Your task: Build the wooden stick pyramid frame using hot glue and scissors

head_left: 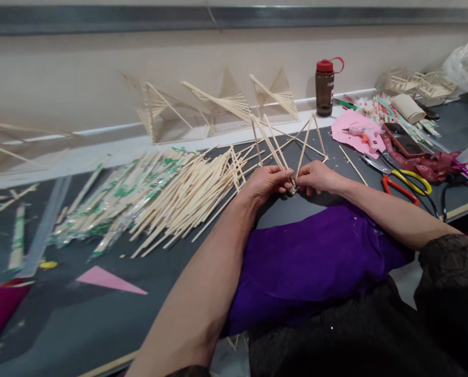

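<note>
A frame of thin wooden sticks [305, 142] stands on the dark table, its sticks meeting in peaked triangles. At its near corner, my left hand [268, 182] pinches the joint from the left. My right hand [316, 177] closes on the same corner from the right, fingertips almost meeting the left ones. The exact contact at the joint is partly hidden by the fingers. Just left of my hands lies a large pile of loose wooden sticks [187, 196]. Purple cloth [308, 256] is spread below my wrists at the table's edge.
Finished-looking stick models [218, 102] line the wall. Wrapped stick bundles [116, 196] and a pink paper triangle [110, 280] lie left. To the right are scissors [410, 180], pliers-like red handles [399, 191], a glue gun [363, 135], a phone [402, 139] and a bottle [324, 91].
</note>
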The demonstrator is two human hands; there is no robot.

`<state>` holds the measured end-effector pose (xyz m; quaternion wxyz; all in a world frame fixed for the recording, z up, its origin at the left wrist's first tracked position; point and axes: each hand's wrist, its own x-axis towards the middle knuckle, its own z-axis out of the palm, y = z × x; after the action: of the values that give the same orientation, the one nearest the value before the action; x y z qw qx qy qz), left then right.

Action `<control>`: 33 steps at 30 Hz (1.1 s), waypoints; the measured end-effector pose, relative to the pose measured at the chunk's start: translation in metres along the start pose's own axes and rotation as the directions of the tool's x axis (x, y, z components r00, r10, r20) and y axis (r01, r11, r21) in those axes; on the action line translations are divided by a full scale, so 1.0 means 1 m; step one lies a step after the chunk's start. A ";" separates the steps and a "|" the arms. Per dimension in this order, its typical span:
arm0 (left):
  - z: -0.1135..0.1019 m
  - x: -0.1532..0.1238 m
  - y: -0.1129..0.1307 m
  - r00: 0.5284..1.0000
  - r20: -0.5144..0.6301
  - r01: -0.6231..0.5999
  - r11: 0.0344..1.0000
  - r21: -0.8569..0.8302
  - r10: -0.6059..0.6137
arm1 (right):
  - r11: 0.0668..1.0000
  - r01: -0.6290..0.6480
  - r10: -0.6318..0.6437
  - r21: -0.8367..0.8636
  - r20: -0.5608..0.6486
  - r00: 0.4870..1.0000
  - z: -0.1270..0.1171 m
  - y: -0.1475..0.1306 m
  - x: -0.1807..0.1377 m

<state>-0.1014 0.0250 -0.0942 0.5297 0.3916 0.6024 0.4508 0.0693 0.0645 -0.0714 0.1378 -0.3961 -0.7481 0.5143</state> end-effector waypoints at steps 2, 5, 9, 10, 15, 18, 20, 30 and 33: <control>-0.001 0.000 0.000 1.000 0.008 0.000 1.000 0.003 0.000 | 1.000 0.002 -0.002 0.005 0.002 1.000 0.000 0.000 -0.001; -0.002 0.001 -0.001 1.000 0.007 0.001 1.000 0.008 -0.001 | 1.000 0.002 -0.002 0.008 0.003 1.000 0.000 -0.001 -0.003; -0.002 0.001 -0.002 1.000 -0.005 -0.004 1.000 0.007 0.004 | 1.000 0.015 -0.015 -0.003 -0.001 1.000 0.000 0.000 -0.002; -0.002 0.001 -0.003 1.000 -0.004 -0.007 1.000 0.008 0.007 | 1.000 0.018 -0.018 -0.007 -0.002 1.000 0.000 0.000 -0.001; -0.001 0.000 -0.002 1.000 -0.007 -0.013 1.000 0.011 0.013 | 1.000 0.014 -0.014 -0.012 -0.011 1.000 0.002 0.003 0.003; 0.000 0.000 -0.001 1.000 -0.013 -0.011 1.000 0.005 0.011 | 1.000 0.013 -0.014 -0.005 -0.010 1.000 0.002 0.003 0.003; 0.000 0.000 -0.001 1.000 -0.016 -0.006 1.000 0.005 0.007 | 1.000 0.011 -0.011 -0.013 -0.003 1.000 0.001 0.002 0.003; 0.000 0.000 -0.002 1.000 -0.019 -0.008 1.000 -0.008 0.008 | 0.999 -0.014 0.015 -0.047 0.006 1.000 0.005 0.002 0.005; 0.000 0.000 -0.004 0.999 -0.032 -0.008 1.000 -0.005 0.007 | 0.999 -0.021 0.021 -0.047 0.005 1.000 0.006 0.003 0.007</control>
<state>-0.1016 0.0242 -0.0977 0.5195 0.3853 0.6080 0.4604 0.0631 0.0661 -0.0781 0.1210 -0.4056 -0.7560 0.4993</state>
